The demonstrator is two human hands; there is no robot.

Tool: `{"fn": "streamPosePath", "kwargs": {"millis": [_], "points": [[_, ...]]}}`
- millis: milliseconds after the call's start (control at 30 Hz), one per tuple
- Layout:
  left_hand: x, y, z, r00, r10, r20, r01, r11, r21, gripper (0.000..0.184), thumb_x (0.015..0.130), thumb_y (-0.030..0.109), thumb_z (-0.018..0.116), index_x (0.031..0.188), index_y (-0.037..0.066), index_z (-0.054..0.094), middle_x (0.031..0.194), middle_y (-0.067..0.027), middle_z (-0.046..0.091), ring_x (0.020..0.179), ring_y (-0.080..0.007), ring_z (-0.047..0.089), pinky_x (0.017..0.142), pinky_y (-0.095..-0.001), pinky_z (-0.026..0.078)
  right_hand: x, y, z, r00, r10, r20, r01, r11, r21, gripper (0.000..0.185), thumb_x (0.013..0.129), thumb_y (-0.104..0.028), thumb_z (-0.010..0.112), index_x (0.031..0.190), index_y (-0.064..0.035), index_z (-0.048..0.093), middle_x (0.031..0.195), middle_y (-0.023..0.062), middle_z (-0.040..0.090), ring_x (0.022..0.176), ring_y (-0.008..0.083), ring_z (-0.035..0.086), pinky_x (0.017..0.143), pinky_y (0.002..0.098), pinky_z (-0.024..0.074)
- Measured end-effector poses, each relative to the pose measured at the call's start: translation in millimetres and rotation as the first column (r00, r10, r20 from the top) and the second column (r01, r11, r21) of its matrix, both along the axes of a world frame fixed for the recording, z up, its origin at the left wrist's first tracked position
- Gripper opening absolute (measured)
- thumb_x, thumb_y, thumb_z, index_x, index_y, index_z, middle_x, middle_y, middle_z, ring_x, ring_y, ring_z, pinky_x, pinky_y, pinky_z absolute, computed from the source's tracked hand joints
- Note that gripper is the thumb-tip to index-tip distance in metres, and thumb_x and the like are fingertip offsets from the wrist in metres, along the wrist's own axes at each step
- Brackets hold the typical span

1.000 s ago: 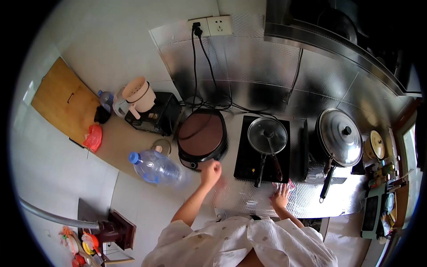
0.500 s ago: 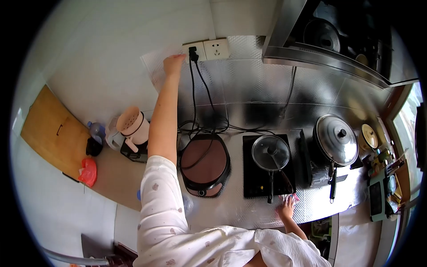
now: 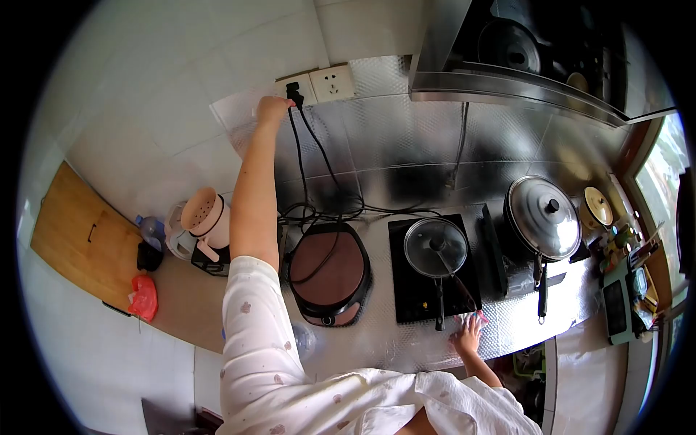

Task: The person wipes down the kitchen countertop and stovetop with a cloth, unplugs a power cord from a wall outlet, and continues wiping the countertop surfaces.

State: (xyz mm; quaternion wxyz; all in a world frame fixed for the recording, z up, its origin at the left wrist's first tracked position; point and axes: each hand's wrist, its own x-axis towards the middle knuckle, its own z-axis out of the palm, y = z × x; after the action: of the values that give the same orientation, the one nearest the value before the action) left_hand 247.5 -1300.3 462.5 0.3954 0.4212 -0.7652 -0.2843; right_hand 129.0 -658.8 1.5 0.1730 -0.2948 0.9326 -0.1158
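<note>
High on the wall, my left hand (image 3: 273, 109) is at the left wall socket (image 3: 304, 88), its fingers closed at the lower black plug (image 3: 296, 99) where the cords start. Part of that grip is hidden behind the hand. Fingers spread, my right hand (image 3: 467, 336) lies flat at the counter's front edge, touching a crumpled red and clear plastic wrapper (image 3: 478, 318). Just above it stands a black induction cooker (image 3: 406, 290) carrying a small pan with a glass lid (image 3: 433, 250). Black cords (image 3: 319, 145) hang from the socket to a brown-topped electric griddle (image 3: 330, 268).
A large wok with a metal lid (image 3: 547, 217) stands right, beside a yellow lidded pot (image 3: 597, 208). The range hood (image 3: 507, 90) juts out overhead. Left are a pink and white appliance (image 3: 210, 217) and a red plastic bag (image 3: 143, 297). Cords tangle behind the griddle.
My left hand has moved from beside the socket onto the plug and cord. My right hand stays at the counter edge. The view has shifted slightly.
</note>
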Motion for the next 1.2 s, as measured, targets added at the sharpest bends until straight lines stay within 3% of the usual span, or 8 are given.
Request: {"fn": "streamPosePath", "kwargs": {"millis": [167,267,367,467,833,967,1033,1200], "points": [[1,31,8,0.999,-0.004,-0.054,0.011,0.993,0.117,0.014,0.075,0.022,0.064,0.072,0.011,0.07,0.077,-0.0084,0.066,0.072,-0.0171,0.058,0.065,-0.0314,0.043,-3,2,-1,1.0,0.01,0.027,-0.01,1.0,0.011,0.083,0.069,-0.031,0.064,0.136,-0.0087,0.021,0.144,0.0149,0.011,0.132,0.0392,0.006,0.103,0.0538,0.0187],[-1,13,-7,1.0,-0.003,0.01,0.004,0.995,-0.103,0.017,0.075,0.023,0.063,0.071,0.008,0.069,0.076,-0.0108,0.066,0.073,-0.0207,0.06,0.064,-0.0338,0.044,-3,1,-4,1.0,0.011,0.001,-0.011,1.0,-0.017,0.085,0.067,-0.031,0.066,0.137,-0.0101,0.021,0.143,0.0151,0.012,0.132,0.0384,0.005,0.103,0.0533,0.0187],[-1,19,2,0.835,0.337,0.435,-0.104,0.873,-0.477,0.019,0.074,0.024,0.064,0.071,0.006,0.069,0.078,-0.0139,0.065,0.074,-0.026,0.061,0.065,-0.0365,0.045,0,0,11,0.999,0.014,0.031,-0.015,1.0,0.015,0.084,0.068,-0.034,0.065,0.136,-0.0093,0.023,0.144,0.0147,0.011,0.132,0.0386,0.005,0.103,0.0521,0.0192],[3,31,17,0.975,0.171,0.144,-0.146,0.975,-0.17,0.022,0.073,0.028,0.062,0.07,0.008,0.069,0.081,-0.0167,0.064,0.076,-0.031,0.061,0.07,-0.0388,0.046,0,3,15,0.998,0.048,0.032,-0.049,0.998,0.037,0.086,0.068,-0.035,0.066,0.136,-0.0082,0.022,0.144,0.0143,0.01,0.132,0.0381,0.005,0.104,0.0501,0.0178],[7,46,27,0.904,0.257,0.342,-0.145,0.936,-0.321,0.022,0.072,0.027,0.059,0.066,0.009,0.068,0.068,-0.0172,0.062,0.068,-0.032,0.061,0.067,-0.0395,0.047,-1,11,2,0.997,0.083,0.0,-0.083,0.996,-0.034,0.093,0.061,-0.035,0.072,0.136,-0.0077,0.023,0.143,0.0146,0.012,0.13,0.0402,0.01,0.102,0.0533,0.0222],[4,39,-11,0.87,0.331,0.367,-0.041,0.788,-0.614,0.018,0.072,0.022,0.058,0.068,0.008,0.068,0.071,-0.0173,0.063,0.071,-0.0321,0.061,0.068,-0.039,0.046,-6,10,-16,0.993,0.073,-0.094,-0.086,0.986,-0.143,0.096,0.054,-0.035,0.076,0.133,-0.0075,0.028,0.141,0.0162,0.02,0.127,0.0427,0.019,0.101,0.0526,0.0245],[2,56,-30,0.97,0.236,0.066,-0.191,0.897,-0.398,0.019,0.073,0.022,0.057,0.067,0.009,0.068,0.073,-0.0161,0.064,0.072,-0.0316,0.061,0.069,-0.0389,0.046,-3,14,-23,0.983,0.088,-0.16,-0.118,0.976,-0.184,0.093,0.054,-0.034,0.076,0.131,-0.0055,0.031,0.139,0.0172,0.023,0.126,0.0431,0.02,0.1,0.0517,0.0256],[29,38,-6,0.955,0.293,0.033,-0.246,0.852,-0.462,0.018,0.074,0.023,0.057,0.07,0.011,0.07,0.072,-0.0134,0.065,0.068,-0.029,0.062,0.066,-0.0364,0.047,-8,17,-31,0.983,0.099,-0.157,-0.129,0.972,-0.196,0.089,0.054,-0.031,0.076,0.129,-0.0048,0.035,0.138,0.0166,0.025,0.126,0.0427,0.021,0.1,0.051,0.0262]]}}
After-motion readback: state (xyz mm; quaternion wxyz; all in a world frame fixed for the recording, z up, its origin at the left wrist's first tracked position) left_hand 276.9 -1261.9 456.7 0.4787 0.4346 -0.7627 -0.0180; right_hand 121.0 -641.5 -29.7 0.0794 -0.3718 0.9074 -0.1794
